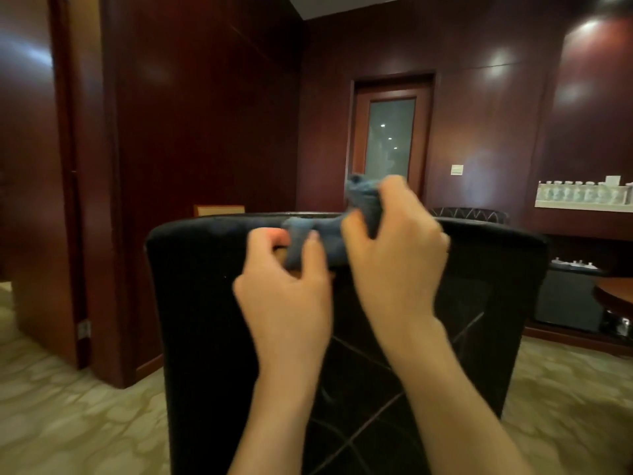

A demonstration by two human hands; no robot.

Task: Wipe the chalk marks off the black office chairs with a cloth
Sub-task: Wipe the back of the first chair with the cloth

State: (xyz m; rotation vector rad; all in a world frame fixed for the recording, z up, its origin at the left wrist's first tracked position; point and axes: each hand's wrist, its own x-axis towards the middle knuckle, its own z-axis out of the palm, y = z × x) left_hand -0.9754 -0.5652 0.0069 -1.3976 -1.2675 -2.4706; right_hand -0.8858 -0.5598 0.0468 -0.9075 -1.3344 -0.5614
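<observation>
Hands (342, 269) (cloth (329, 234)) before panelled wall (205, 114)

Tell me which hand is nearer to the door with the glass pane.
Right. The right hand grips the blue cloth just below the door in the view; the left hand pinches the cloth's other end, lower and further left.

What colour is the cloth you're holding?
The cloth is greyish blue, gripped by both hands above the chair back; head view, the only one.
</observation>
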